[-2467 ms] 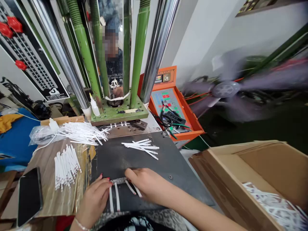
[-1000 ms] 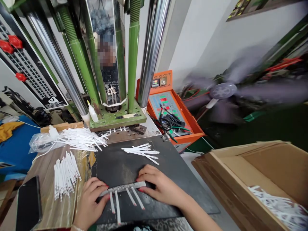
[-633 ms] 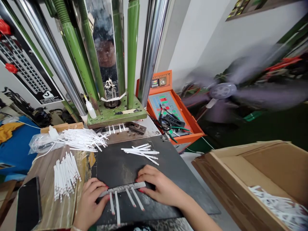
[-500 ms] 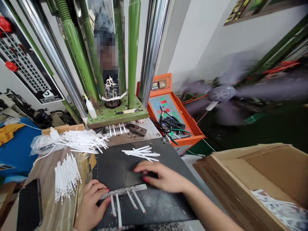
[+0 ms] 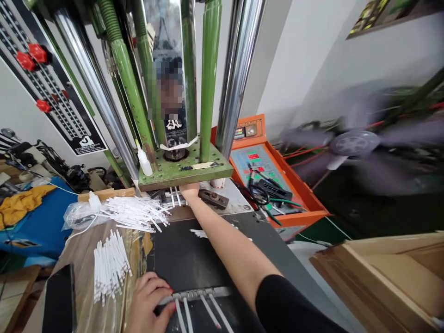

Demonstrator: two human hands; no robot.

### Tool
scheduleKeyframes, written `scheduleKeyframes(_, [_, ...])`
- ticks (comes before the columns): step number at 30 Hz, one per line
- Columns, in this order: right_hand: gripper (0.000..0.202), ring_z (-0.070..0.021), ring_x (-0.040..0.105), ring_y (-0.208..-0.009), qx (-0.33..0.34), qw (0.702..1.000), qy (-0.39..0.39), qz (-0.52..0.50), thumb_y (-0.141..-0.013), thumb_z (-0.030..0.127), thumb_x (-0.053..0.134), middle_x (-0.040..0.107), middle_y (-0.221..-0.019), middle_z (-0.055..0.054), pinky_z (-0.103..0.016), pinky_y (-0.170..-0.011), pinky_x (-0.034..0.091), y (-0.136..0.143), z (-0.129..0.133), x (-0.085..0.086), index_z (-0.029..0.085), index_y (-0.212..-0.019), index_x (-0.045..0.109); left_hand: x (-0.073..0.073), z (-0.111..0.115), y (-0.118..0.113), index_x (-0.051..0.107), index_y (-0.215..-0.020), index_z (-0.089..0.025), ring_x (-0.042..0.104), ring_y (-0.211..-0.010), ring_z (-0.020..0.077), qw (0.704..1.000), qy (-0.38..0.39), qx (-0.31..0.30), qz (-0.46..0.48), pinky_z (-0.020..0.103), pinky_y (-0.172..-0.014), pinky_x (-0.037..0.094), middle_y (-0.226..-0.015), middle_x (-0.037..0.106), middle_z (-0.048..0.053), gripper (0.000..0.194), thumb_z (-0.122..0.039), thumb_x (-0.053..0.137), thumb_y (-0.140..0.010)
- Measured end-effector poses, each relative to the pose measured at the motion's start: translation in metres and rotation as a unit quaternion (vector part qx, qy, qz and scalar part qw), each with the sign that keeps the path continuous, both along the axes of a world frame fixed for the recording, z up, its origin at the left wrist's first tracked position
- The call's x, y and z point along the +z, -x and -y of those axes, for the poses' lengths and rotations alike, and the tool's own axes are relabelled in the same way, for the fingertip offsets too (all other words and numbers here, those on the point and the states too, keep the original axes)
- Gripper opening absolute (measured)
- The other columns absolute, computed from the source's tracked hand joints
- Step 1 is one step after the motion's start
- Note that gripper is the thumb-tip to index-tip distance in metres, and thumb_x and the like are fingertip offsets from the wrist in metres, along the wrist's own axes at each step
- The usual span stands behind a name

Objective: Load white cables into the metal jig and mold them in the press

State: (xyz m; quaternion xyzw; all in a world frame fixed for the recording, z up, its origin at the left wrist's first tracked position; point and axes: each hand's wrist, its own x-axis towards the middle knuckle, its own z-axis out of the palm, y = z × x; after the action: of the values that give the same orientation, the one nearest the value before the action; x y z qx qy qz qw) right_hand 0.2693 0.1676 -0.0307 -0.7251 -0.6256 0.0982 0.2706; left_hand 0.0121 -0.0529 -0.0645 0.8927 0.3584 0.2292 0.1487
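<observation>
My left hand point(image 5: 151, 300) grips the left end of a slotted metal bar point(image 5: 208, 292) on the black work surface, fingers on its far side and thumb on the near side. Several thin white strips point(image 5: 212, 311) stick out of the bar toward me. My right hand point(image 5: 190, 190) reaches in below the green press plate point(image 5: 187, 173), and its fingers are hidden there. Beside it, more white strips point(image 5: 175, 198) jut from the slot under the plate. My right forearm partly covers a small bunch of loose white strips point(image 5: 198, 233) on the black surface.
Piles of white strips point(image 5: 137, 212) point(image 5: 110, 268) lie at the left, near a phone point(image 5: 59, 298). A small white bottle point(image 5: 144, 163) stands on the press plate. At the right are an orange control box point(image 5: 294, 210) with tools, a spinning fan point(image 5: 354, 143) and a cardboard box point(image 5: 347, 270).
My right hand has gone from beside the metal bar forward to under the press plate. My left hand stays on the bar. The view has shifted slightly.
</observation>
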Motion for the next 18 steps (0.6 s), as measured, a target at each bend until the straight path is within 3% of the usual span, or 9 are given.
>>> scheduleKeyframes(2, [0.036, -0.0301, 0.053, -0.121, 0.008, 1.0, -0.011, -0.006, -0.093, 0.012, 0.037, 0.063, -0.121, -0.02, -0.041, -0.106, 0.036, -0.003, 0.013, 0.002, 0.005, -0.119, 0.06, 0.001, 0.002, 0.003, 0.07, -0.093, -0.025, 0.061, -0.095, 0.0231, 1.0, 0.02, 0.007, 0.001, 0.043, -0.085, 0.055, -0.092, 0.07, 0.006, 0.011, -0.024, 0.062, -0.086])
scheduleKeyframes(4, [0.031, -0.0267, 0.055, -0.119, 0.037, 0.999, -0.028, -0.009, -0.094, 0.017, 0.04, 0.064, -0.12, -0.017, -0.038, -0.106, 0.037, -0.017, 0.045, 0.001, 0.009, -0.112, 0.064, 0.005, 0.002, 0.008, 0.069, -0.101, -0.027, 0.062, -0.101, 0.0246, 0.998, 0.061, 0.008, 0.011, 0.047, -0.089, 0.054, -0.1, 0.07, 0.006, 0.018, -0.026, 0.063, -0.085])
scheduleKeyframes(6, [0.022, -0.0229, 0.059, -0.113, 0.074, 0.994, -0.084, -0.014, -0.094, 0.025, 0.047, 0.068, -0.113, -0.011, -0.037, -0.108, 0.036, -0.044, 0.1, -0.01, 0.016, -0.101, 0.066, 0.011, -0.005, 0.013, 0.066, -0.114, -0.029, 0.059, -0.113, 0.0253, 0.991, 0.128, -0.003, 0.039, 0.048, -0.098, 0.05, -0.115, 0.067, 0.007, 0.03, -0.026, 0.062, -0.084])
scheduleKeyframes(8, [0.019, -0.0243, 0.063, -0.104, 0.073, 0.965, -0.248, -0.04, -0.091, 0.034, 0.053, 0.071, -0.101, -0.009, -0.046, -0.108, 0.037, -0.082, 0.171, -0.034, 0.02, -0.093, 0.066, 0.018, -0.023, 0.01, 0.062, -0.122, -0.027, 0.054, -0.123, 0.0246, 0.971, 0.215, -0.005, 0.1, 0.045, -0.105, 0.045, -0.128, 0.061, 0.008, 0.037, -0.027, 0.059, -0.085])
scheduleKeyframes(10, [0.02, -0.0253, 0.066, -0.095, -0.088, 0.93, -0.346, -0.086, -0.087, 0.042, 0.059, 0.071, -0.094, -0.01, -0.046, -0.095, 0.048, -0.121, 0.241, -0.067, 0.022, -0.088, 0.065, 0.024, -0.054, -0.007, 0.06, -0.124, -0.023, 0.054, -0.123, 0.0245, 0.937, 0.294, 0.035, 0.185, 0.043, -0.107, 0.044, -0.132, 0.058, 0.011, 0.039, -0.032, 0.058, -0.086])
scheduleKeyframes(12, [0.037, -0.0259, 0.067, -0.081, -0.276, 0.891, -0.311, -0.184, -0.081, 0.058, 0.06, 0.071, -0.087, -0.011, -0.045, -0.081, 0.054, -0.151, 0.291, -0.097, 0.021, -0.084, 0.064, 0.028, -0.088, -0.039, 0.059, -0.123, -0.017, 0.058, -0.118, 0.0263, 0.905, 0.33, 0.102, 0.25, 0.044, -0.104, 0.045, -0.128, 0.06, 0.015, 0.045, -0.039, 0.059, -0.083])
scheduleKeyframes(13, [0.046, -0.0255, 0.067, -0.074, -0.345, 0.864, -0.28, -0.237, -0.076, 0.065, 0.06, 0.07, -0.084, -0.011, -0.043, -0.074, 0.055, -0.159, 0.305, -0.107, 0.02, -0.083, 0.064, 0.031, -0.104, -0.06, 0.059, -0.12, -0.015, 0.059, -0.115, 0.0274, 0.901, 0.329, 0.129, 0.253, 0.046, -0.103, 0.044, -0.126, 0.061, 0.017, 0.048, -0.042, 0.061, -0.08])
scheduleKeyframes(15, [0.057, -0.0243, 0.067, -0.07, -0.397, 0.818, -0.242, -0.338, -0.066, 0.072, 0.064, 0.07, -0.082, -0.01, -0.04, -0.069, 0.056, -0.16, 0.312, -0.111, 0.018, -0.086, 0.064, 0.037, -0.124, -0.105, 0.062, -0.114, -0.014, 0.061, -0.111, 0.0287, 0.904, 0.33, 0.127, 0.239, 0.048, -0.101, 0.045, -0.122, 0.063, 0.017, 0.05, -0.044, 0.067, -0.074])
scheduleKeyframes(18, [0.051, -0.0225, 0.069, -0.081, -0.308, 0.795, -0.265, -0.45, -0.067, 0.061, 0.072, 0.072, -0.093, -0.01, -0.036, -0.075, 0.057, -0.129, 0.282, -0.08, 0.019, -0.096, 0.065, 0.05, -0.122, -0.169, 0.059, -0.122, -0.018, 0.052, -0.122, 0.0302, 0.928, 0.343, -0.013, 0.146, 0.046, -0.105, 0.04, -0.132, 0.056, 0.015, 0.064, -0.044, 0.076, -0.067])
